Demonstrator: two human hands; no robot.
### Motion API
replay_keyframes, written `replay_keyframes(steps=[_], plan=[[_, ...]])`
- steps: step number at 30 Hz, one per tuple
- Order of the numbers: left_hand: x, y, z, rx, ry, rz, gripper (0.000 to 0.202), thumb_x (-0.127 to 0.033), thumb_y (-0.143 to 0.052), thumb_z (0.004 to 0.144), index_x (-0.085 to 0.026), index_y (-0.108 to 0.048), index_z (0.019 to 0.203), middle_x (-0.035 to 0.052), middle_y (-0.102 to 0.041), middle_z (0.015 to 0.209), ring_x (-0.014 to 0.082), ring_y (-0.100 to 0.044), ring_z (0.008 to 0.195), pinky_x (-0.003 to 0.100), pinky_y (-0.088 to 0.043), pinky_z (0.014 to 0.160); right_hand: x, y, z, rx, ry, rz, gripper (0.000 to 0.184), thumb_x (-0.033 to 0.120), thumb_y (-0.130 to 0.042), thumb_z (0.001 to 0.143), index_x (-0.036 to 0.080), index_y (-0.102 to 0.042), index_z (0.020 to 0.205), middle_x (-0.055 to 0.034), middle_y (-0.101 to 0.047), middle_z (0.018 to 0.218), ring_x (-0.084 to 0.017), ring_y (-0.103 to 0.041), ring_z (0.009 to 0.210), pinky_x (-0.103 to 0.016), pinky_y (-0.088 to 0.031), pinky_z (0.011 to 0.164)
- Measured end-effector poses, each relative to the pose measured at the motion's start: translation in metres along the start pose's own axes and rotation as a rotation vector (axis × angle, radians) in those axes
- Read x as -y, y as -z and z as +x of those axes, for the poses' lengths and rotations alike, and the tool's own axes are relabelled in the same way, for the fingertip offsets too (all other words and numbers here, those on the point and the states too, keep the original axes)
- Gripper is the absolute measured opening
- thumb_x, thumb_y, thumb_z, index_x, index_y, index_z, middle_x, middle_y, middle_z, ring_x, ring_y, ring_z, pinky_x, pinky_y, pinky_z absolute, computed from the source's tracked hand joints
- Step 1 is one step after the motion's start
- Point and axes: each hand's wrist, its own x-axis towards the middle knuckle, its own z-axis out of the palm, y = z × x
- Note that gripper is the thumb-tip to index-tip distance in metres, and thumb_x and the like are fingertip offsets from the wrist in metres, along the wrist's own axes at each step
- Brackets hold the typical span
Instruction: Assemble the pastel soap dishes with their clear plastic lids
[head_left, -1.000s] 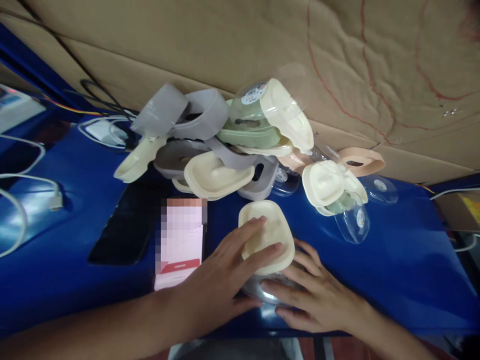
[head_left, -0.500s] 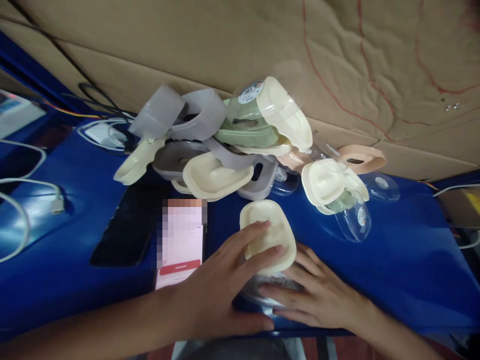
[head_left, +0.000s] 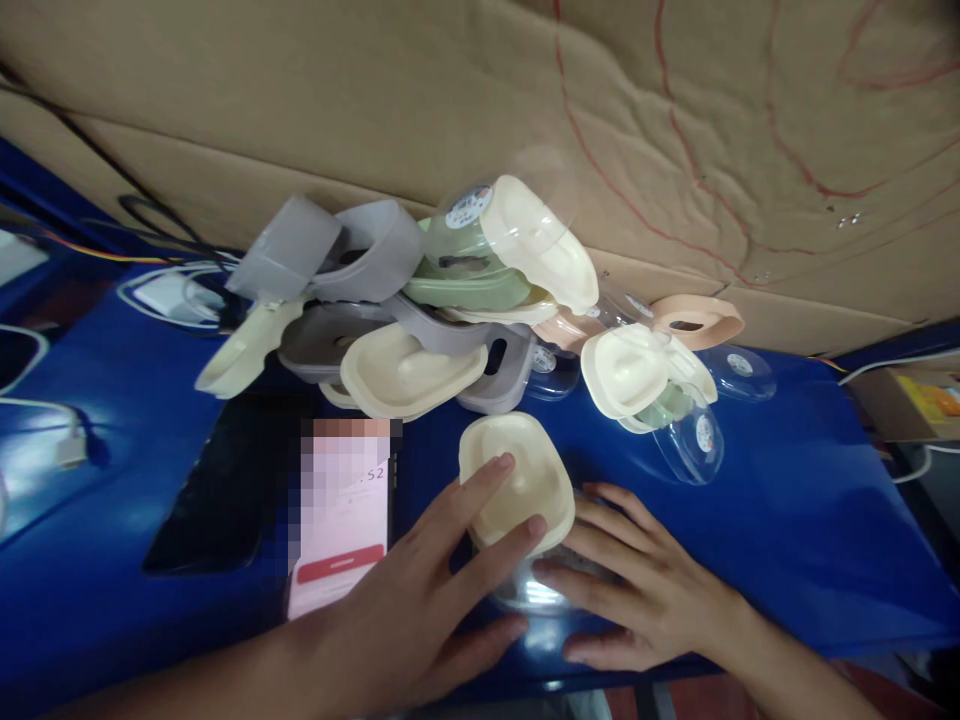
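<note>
A cream, rounded plastic dish (head_left: 540, 465) lies in front of me, tilted over a clear plastic cover (head_left: 517, 585). My left hand (head_left: 450, 580) has its fingers spread, with two fingertips resting on the dish. On the other side my right hand (head_left: 637, 580) stretches its fingers over the clear cover and touches it; part of the cover is hidden under them. Just beyond is a pile of similar parts: another cream dish (head_left: 409, 375), a grey ring-like holder (head_left: 379, 250), a green dish (head_left: 472, 290) and a peach holder (head_left: 697, 320).
Left of my hands lie a lit phone (head_left: 341, 540) and a dark phone (head_left: 217, 490) on the blue tabletop (head_left: 780, 520). White cables (head_left: 71, 440) run at the left edge. Brown paper (head_left: 337, 100) stands behind the pile, and a carton (head_left: 915, 400) is at the far right.
The whole view has shifted, so things sit further left. My right fingers have spread a little and slid slightly along the clear cover; my left fingertips stay on the cream dish.
</note>
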Motion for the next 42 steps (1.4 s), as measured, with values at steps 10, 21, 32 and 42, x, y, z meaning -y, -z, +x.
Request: replay_keyframes(steps=[10, 21, 32, 42], plan=[[-0.006, -0.005, -0.002, -0.041, -0.114, 0.054, 0.029, -0.031, -0.067, 0.101, -0.018, -0.066, 0.127, 0.0127, -0.060, 0.130, 0.0314, -0.046, 0.149, 0.058, -0.044, 0.125, -0.037, 0.035, -0.022, -0.504, -0.479, -0.246, 0.026, 0.008, -0.071, 0.093, 0.024, -0.078, 0.112, -0.0062, -0.076, 0.105, -0.024, -0.073, 0.098, -0.043, -0.059, 0.088], [-0.001, -0.011, -0.002, 0.142, -0.145, 0.217, 0.074, -0.033, -0.079, 0.094, -0.030, -0.047, 0.160, 0.0167, -0.042, 0.167, 0.0351, -0.046, 0.152, 0.061, -0.044, 0.123, -0.024, 0.024, -0.008, 0.007, -0.157, -0.028, 0.038, 0.043, -0.057, 0.110, 0.016, -0.067, 0.136, -0.0120, -0.075, 0.132, -0.026, -0.065, 0.128, -0.045, -0.049, 0.108], [-0.005, -0.010, -0.011, 0.159, -0.296, 0.289, 0.046, -0.028, -0.074, 0.098, -0.027, -0.061, 0.142, 0.0107, -0.065, 0.147, 0.0313, -0.057, 0.140, 0.046, -0.056, 0.112, -0.029, 0.018, -0.006, -0.122, -0.214, 0.076, 0.025, 0.032, -0.056, 0.111, 0.016, -0.070, 0.096, -0.0058, -0.076, 0.093, -0.019, -0.070, 0.091, -0.039, -0.049, 0.093], [0.006, -0.015, -0.020, 0.005, -0.137, 0.208, 0.051, -0.050, -0.074, 0.099, -0.020, -0.063, 0.139, 0.0144, -0.065, 0.143, 0.0300, -0.058, 0.138, 0.042, -0.058, 0.111, 0.010, 0.014, -0.002, 0.102, -0.011, -0.088, 0.057, 0.047, -0.068, 0.103, 0.029, -0.055, 0.156, -0.0061, -0.059, 0.158, -0.025, -0.050, 0.150, -0.036, -0.053, 0.116]])
